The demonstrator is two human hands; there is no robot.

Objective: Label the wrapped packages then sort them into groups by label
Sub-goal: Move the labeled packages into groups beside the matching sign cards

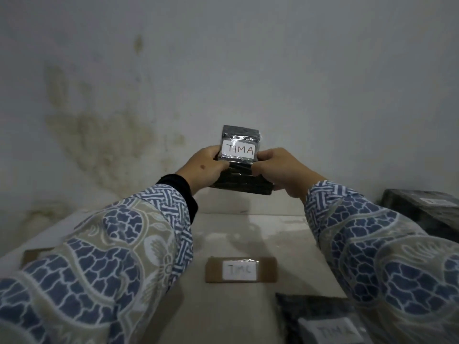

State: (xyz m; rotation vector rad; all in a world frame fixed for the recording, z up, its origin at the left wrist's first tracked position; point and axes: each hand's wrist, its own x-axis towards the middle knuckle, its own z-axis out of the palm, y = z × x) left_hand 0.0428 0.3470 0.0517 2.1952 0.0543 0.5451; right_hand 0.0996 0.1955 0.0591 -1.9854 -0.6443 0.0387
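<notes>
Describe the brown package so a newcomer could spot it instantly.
Start at the pale table below the stained wall. The brown package lies flat at its middle, under and between the two raised hands. It alone is brown cardboard; the others are black-wrapped, and its white label seems to read TMC rather than TIMA.

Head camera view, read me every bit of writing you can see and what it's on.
"TIMA": white label on the black package held up in both hands.
"TMC", blurred: white label on the brown cardboard piece.
"TIMA", blurred: label on the black package at bottom right.
Label on the far-right black package: unreadable.
</notes>
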